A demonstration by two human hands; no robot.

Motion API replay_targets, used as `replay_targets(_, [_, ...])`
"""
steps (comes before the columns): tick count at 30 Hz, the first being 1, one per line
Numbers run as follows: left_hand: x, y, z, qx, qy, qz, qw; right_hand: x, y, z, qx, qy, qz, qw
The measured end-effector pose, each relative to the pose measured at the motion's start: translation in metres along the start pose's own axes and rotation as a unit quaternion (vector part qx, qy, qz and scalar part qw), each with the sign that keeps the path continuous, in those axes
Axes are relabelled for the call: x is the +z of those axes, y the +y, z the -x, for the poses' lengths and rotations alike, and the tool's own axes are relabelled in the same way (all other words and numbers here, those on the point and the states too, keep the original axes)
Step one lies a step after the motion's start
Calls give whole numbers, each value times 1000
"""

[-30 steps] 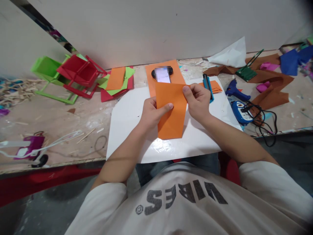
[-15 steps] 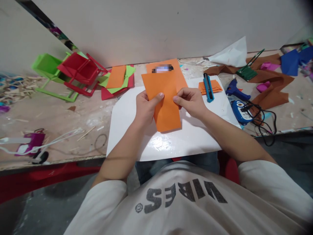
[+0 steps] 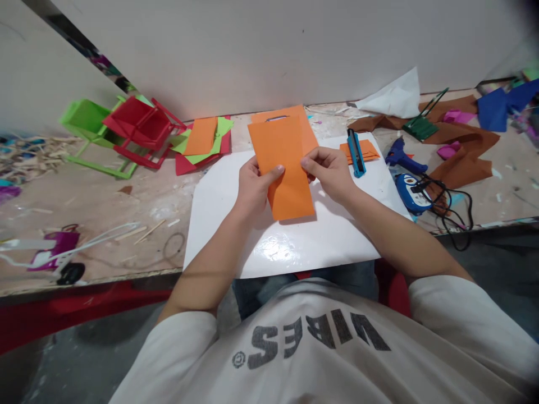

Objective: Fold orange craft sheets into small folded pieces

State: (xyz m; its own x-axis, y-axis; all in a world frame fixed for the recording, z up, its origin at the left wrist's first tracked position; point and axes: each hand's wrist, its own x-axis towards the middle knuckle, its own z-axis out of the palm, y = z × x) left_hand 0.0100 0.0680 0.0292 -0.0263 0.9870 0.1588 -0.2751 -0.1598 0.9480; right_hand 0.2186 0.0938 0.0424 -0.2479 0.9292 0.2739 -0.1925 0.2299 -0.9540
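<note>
An orange paper piece (image 3: 290,193), long and rectangular, is held up over the white board (image 3: 227,224). My left hand (image 3: 255,188) grips its left edge, thumb on the front and fingers behind. At its right edge, my right hand (image 3: 330,171) pinches the paper between thumb and fingers. Behind it lies a larger orange sheet (image 3: 310,132), mostly covered, with a small dark item on it that I cannot make out. To the right, a blue box cutter (image 3: 356,152) rests on folded orange pieces (image 3: 370,150).
A blue glue gun (image 3: 405,157), a blue device with a black cable (image 3: 412,193) and brown sheets (image 3: 467,163) lie right. Left are red (image 3: 141,126) and green (image 3: 86,120) miniature chairs, coloured sheets (image 3: 202,136), a purple gadget (image 3: 63,249) and scattered sticks (image 3: 37,160).
The orange paper has tilted and risen slightly, covering more of the dark item behind it. Both hands keep their hold, and the view has shifted a little.
</note>
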Motion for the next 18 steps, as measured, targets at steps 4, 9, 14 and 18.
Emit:
replay_targets(4, [-2, 5, -2, -12, -3, 10, 1000, -1, 1, -2, 21, -9, -42, 999])
replay_targets(9, [-2, 8, -2, -15, -6, 15, 1000, -1, 3, -3, 37, -14, -69, 997])
replay_targets(14, [-3, 8, -2, -13, -4, 10, 1000, -1, 4, -4, 48, -14, -76, 996])
replay_targets(18, [-2, 8, -3, -4, 4, -5, 1000, -2, 4, -4, 62, -8, -73, 995])
